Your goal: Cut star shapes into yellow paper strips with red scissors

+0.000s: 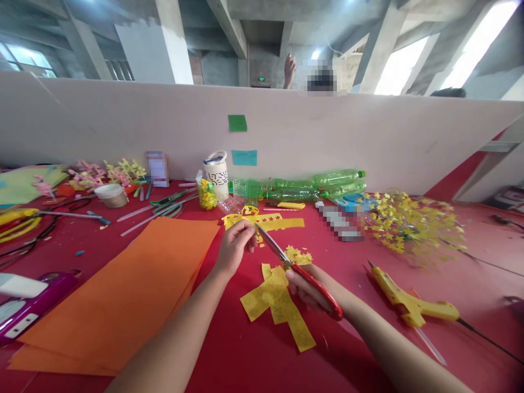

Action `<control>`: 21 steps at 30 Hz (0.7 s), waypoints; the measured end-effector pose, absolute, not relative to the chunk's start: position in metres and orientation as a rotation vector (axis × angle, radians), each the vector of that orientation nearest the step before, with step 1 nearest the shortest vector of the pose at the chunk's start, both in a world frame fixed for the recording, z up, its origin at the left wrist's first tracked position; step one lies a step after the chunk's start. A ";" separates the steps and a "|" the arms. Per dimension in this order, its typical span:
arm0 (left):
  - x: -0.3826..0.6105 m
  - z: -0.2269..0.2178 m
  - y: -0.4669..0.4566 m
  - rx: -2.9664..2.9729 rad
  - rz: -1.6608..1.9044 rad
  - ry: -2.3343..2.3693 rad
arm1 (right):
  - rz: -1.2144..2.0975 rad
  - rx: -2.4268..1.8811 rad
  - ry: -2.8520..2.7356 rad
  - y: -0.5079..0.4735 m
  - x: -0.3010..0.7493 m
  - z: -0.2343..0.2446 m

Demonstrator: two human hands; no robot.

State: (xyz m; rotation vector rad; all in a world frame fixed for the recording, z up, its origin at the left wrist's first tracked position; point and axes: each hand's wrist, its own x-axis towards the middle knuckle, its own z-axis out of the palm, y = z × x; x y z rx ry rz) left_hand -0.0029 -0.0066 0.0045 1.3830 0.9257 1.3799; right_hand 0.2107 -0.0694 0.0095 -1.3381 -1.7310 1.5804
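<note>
My right hand (313, 286) is closed around the red handles of a pair of scissors (311, 281). Their blades look nearly together and point up and left, with the tips close to the fingers of my left hand (236, 245). That left hand is pinched, and what it holds, if anything, is too small to make out. Below the blades lie yellow sheet pieces (270, 295) with faint marks drawn on them. A small heap of yellow cut-out stars (298, 255) sits just beyond my right hand. Behind my left hand is a yellow strip with star-shaped holes (272, 220).
Orange sheets (135, 273) cover the table's left side. A yellow glue gun (413, 303) lies at right, near a bunch of yellow star sprigs (409, 224). Green plastic bottles (295, 188) and a white tumbler (216, 177) stand along the partition (143, 120). Beyond it a person's hand (290, 71) shows.
</note>
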 end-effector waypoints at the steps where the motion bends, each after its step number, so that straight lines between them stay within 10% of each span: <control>1: -0.002 0.005 -0.007 1.385 1.375 0.923 | 1.584 -1.331 -1.724 -0.070 0.211 0.009; 21: 0.003 0.001 -0.008 1.289 1.388 0.916 | 1.627 -1.365 -1.685 -0.070 0.208 0.009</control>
